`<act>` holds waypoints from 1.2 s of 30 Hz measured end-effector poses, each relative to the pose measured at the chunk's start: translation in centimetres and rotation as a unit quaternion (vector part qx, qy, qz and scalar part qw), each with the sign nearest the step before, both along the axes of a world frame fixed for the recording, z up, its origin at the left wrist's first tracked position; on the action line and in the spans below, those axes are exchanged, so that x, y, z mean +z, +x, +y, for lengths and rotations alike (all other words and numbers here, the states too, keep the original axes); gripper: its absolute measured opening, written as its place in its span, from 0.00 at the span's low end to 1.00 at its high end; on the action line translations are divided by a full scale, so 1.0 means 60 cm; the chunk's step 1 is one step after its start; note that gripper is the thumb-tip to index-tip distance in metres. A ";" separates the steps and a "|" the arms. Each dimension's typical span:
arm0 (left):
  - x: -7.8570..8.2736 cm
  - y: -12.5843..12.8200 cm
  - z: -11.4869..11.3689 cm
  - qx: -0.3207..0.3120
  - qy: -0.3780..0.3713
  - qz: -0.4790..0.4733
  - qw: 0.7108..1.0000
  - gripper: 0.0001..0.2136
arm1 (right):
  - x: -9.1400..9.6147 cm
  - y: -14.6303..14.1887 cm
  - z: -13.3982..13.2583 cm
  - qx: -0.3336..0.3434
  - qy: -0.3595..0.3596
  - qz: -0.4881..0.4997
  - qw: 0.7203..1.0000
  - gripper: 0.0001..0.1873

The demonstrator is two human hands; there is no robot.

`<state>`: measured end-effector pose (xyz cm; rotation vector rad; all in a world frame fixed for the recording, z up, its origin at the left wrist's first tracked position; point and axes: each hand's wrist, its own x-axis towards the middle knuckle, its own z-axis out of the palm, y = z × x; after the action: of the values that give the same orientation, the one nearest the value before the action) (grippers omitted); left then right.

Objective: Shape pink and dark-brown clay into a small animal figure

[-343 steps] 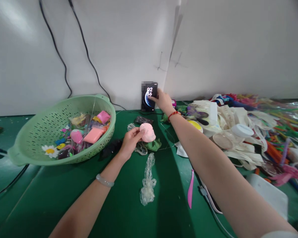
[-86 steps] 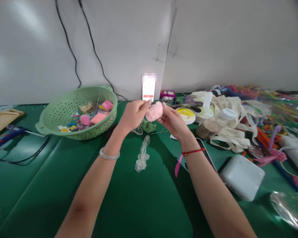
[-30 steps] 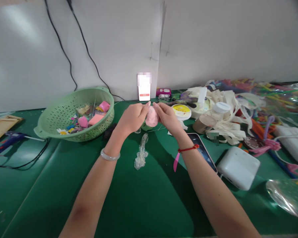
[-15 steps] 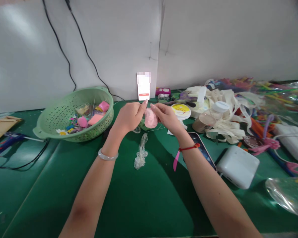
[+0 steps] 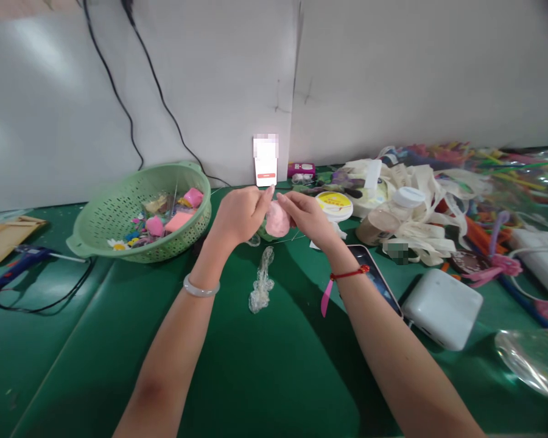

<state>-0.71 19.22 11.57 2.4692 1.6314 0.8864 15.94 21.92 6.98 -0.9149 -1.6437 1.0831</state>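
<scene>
A soft pink lump of clay [image 5: 277, 220] is held above the green table between both hands. My left hand [image 5: 238, 214] pinches its left side with curled fingers. My right hand [image 5: 305, 218] grips its right side the same way. A green clay lump [image 5: 263, 233] lies on the table just behind them, mostly hidden. A crumpled clear plastic wrapper [image 5: 260, 288] lies on the table in front of the hands.
A green perforated basket [image 5: 119, 207] with coloured craft pieces stands at left. A lit phone [image 5: 265, 161] leans on the wall. A second phone [image 5: 377, 280], white box [image 5: 442, 308], pink tool [image 5: 326, 298] and piled ribbons and pipe cleaners [image 5: 420, 201] lie at right. A glue gun [image 5: 21, 258] is far left.
Earlier my right hand touched the phone at the wall; it came back to the pink clay. Over the last second both hands keep squeezing the clay, barely shifting.
</scene>
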 end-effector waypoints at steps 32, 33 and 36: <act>-0.049 -0.007 0.041 -0.096 -0.163 -0.360 0.914 0.16 | -0.020 -0.011 0.013 -0.059 0.023 0.053 0.997 0.30; -0.050 -0.007 0.042 -0.094 -0.161 -0.363 0.913 0.16 | -0.020 -0.013 0.013 -0.052 0.018 0.052 0.997 0.31; -0.052 -0.010 0.046 -0.096 -0.157 -0.374 0.909 0.16 | -0.023 -0.016 0.013 -0.034 0.005 0.048 0.998 0.32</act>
<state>-1.29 21.98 8.43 1.7048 1.1231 1.2143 14.98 22.68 5.60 -0.8931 -1.5282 1.0565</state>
